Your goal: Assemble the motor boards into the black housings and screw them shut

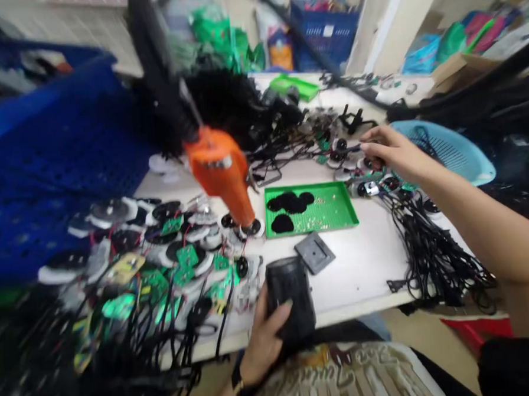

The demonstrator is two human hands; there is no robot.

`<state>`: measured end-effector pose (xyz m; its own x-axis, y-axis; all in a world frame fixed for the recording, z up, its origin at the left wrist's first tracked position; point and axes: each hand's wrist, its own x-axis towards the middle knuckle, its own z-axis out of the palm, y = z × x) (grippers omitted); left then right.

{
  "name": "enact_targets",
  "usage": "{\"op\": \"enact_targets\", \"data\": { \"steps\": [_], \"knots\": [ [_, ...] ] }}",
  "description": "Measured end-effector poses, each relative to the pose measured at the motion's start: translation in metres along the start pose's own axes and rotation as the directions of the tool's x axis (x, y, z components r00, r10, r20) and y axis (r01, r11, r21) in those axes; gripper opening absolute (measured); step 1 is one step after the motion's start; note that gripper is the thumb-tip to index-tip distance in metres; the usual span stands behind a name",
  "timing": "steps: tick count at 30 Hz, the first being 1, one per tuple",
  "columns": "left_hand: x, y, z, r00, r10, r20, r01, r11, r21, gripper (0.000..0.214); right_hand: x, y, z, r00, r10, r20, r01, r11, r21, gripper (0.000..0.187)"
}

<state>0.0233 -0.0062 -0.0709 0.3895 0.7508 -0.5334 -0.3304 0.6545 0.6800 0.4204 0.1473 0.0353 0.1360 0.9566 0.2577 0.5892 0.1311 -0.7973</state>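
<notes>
Left hand point(263, 340) grips a black cylindrical housing point(291, 297), lower centre; right hand point(390, 153), partly open, hovers at wired black discs point(337, 156), upper right on the counter point(366, 275).

The black housing point(290, 297) looks matt plastic, the green tray point(309, 210) probably rubber.

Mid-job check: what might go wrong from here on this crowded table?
The black cylindrical housing in the left hand is near the table edge, so it might slip or snag the wired green circuit boards. The right hand, over small black discs, might catch the tangled black cables. The orange tool hangs with its tip at a disc, so a bump could knock it.
</notes>
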Motion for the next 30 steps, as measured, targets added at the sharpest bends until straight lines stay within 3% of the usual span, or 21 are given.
{"op": "enact_targets", "data": {
  "steps": [2,4,5,8,10,12,16,20,24,26,30],
  "knots": [
    [0.003,0.001,0.002,0.999,-0.011,0.030,0.012,0.999,-0.037,0.075,-0.058,-0.027,0.018,0.977,0.058,0.204,-0.117,0.949,0.291,0.035],
    [0.006,0.002,0.001,0.990,-0.006,0.139,0.010,0.999,-0.034,0.075,-0.110,-0.055,0.039,0.945,0.149,0.292,-0.254,0.897,0.363,0.035],
    [0.006,0.003,0.001,0.970,0.006,0.243,-0.004,1.000,-0.010,0.074,-0.132,-0.067,0.051,0.929,0.183,0.322,-0.303,0.875,0.377,0.035],
    [0.002,0.013,0.002,0.831,-0.012,0.557,-0.048,0.994,0.094,0.079,-0.181,-0.082,0.087,0.860,0.184,0.476,-0.394,0.832,0.390,0.039],
    [-0.001,0.022,0.003,0.753,-0.064,0.654,-0.062,0.984,0.168,0.086,-0.198,-0.081,0.106,0.834,0.130,0.536,-0.394,0.821,0.413,0.038],
    [-0.005,0.029,0.001,0.723,-0.106,0.682,-0.078,0.969,0.234,0.092,-0.208,-0.077,0.119,0.840,0.082,0.537,-0.365,0.817,0.446,0.037],
    [-0.009,0.038,-0.003,0.742,-0.207,0.638,-0.046,0.933,0.356,0.084,-0.218,-0.076,0.125,0.855,0.039,0.517,-0.326,0.816,0.477,0.035],
    [-0.012,0.047,0.003,0.749,-0.293,0.594,-0.031,0.881,0.473,0.079,-0.221,-0.079,0.122,0.882,-0.031,0.470,-0.177,0.903,0.391,0.036],
    [-0.015,0.065,0.013,0.727,-0.315,0.610,0.047,0.909,0.413,0.072,-0.221,-0.082,0.114,0.898,-0.066,0.435,-0.080,0.948,0.308,0.038],
    [-0.017,0.075,0.016,0.760,-0.274,0.589,0.082,0.940,0.332,0.063,-0.219,-0.086,0.108,0.893,-0.082,0.443,-0.050,0.959,0.279,0.043],
    [-0.016,0.089,0.020,0.878,-0.182,0.443,0.093,0.972,0.216,0.050,-0.210,-0.090,0.094,0.843,-0.203,0.498,0.053,0.953,0.298,0.057]
  ]
}}
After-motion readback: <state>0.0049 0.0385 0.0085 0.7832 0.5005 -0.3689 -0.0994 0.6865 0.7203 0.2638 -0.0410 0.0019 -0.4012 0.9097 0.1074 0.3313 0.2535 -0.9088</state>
